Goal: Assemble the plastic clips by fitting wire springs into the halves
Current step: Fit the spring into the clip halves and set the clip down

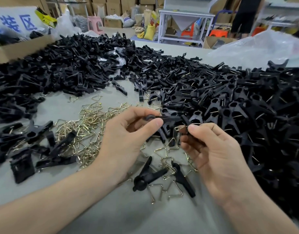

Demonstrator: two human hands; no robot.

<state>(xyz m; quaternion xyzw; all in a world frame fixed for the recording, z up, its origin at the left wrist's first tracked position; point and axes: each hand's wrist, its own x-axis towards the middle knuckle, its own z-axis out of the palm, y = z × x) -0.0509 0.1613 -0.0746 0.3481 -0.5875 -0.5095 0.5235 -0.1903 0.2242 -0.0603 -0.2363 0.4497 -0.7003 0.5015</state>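
Observation:
My left hand (128,134) pinches a black plastic clip half (164,117) between thumb and fingers, held just above the table. My right hand (211,149) pinches a brass wire spring (179,128) together with a dark clip piece, close to the right end of that half. A scatter of brass wire springs (84,130) lies left of my hands. Loose black clip halves (69,65) are heaped at the back left. Assembled clips (243,112) pile up on the right. Two black clip pieces (150,176) lie with a few springs just below my hands.
A cardboard box (18,48) sits at the far left edge and a clear plastic bag (263,48) at the far right. Beyond the grey table (145,217) are a white frame stand (184,22), stools, sacks, cartons and a standing person (246,14).

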